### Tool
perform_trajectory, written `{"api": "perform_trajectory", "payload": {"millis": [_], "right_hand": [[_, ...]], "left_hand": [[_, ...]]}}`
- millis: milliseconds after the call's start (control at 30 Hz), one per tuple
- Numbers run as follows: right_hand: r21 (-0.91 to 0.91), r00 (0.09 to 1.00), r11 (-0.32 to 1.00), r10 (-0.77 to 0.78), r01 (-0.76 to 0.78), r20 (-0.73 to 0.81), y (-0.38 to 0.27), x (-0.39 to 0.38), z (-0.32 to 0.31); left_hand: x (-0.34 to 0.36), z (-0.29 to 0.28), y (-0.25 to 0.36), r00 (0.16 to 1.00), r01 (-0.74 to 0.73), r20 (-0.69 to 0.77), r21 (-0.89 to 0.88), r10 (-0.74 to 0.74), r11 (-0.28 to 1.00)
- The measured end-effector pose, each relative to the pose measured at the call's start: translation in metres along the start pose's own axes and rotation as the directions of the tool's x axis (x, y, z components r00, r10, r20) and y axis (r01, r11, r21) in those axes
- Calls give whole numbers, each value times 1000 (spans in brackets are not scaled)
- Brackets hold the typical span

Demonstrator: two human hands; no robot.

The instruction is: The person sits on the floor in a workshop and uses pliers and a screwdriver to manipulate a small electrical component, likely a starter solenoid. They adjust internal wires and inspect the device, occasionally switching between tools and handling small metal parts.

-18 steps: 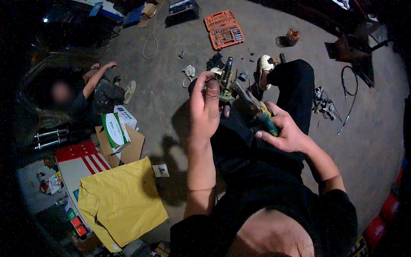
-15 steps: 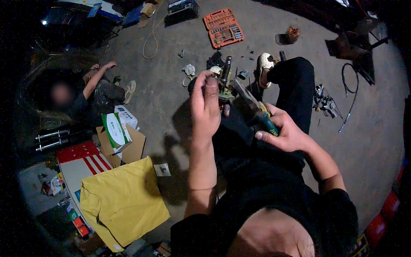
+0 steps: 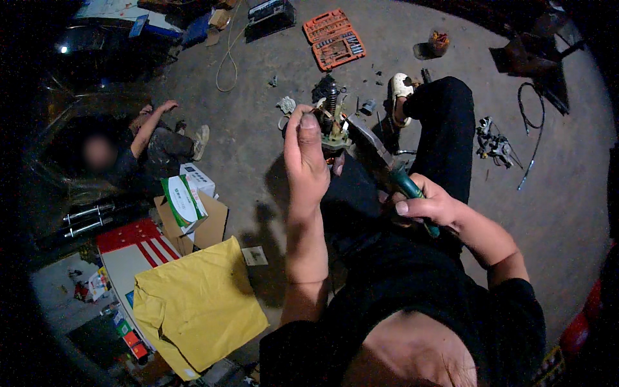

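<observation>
In my raised left hand [image 3: 308,161] is a small mechanical assembly [image 3: 336,135], a pale body with a dark coil spring [image 3: 332,98] standing up from it. My thumb lies along its near side and the fingers behind are mostly hidden. Closed around the green handles of a pair of pliers [image 3: 405,180] is my right hand [image 3: 433,203]. Their long metal jaws point up and left, with the tips close beside the assembly; whether they touch it I cannot tell.
An open orange socket set [image 3: 335,55] lies on the floor ahead, near loose small parts. To the left, another person [image 3: 155,132] sits beyond an open cardboard box [image 3: 213,222] and a yellow sheet [image 3: 200,309]. A black cable [image 3: 532,119] and a metal part [image 3: 495,145] lie right.
The pliers have turned in my right hand, and a handle end now shows below the fingers. The assembly has tipped so its spring stands more upright.
</observation>
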State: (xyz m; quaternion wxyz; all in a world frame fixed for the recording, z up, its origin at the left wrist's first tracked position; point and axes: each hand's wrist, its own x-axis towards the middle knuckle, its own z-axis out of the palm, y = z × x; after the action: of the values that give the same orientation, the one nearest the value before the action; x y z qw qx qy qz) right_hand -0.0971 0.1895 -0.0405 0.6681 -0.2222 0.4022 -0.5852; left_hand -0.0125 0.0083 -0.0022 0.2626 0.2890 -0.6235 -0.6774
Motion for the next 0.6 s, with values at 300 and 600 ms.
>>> {"api": "perform_trajectory", "payload": {"millis": [300, 600], "right_hand": [[-407, 932, 857, -360, 316, -35, 8, 12, 0], [-921, 791, 303, -612, 246, 10, 8, 16, -23]], "left_hand": [[6, 6, -1, 1000, 15, 18, 68, -16, 998], [4, 15, 5, 966, 257, -30, -2, -256, 967]]}}
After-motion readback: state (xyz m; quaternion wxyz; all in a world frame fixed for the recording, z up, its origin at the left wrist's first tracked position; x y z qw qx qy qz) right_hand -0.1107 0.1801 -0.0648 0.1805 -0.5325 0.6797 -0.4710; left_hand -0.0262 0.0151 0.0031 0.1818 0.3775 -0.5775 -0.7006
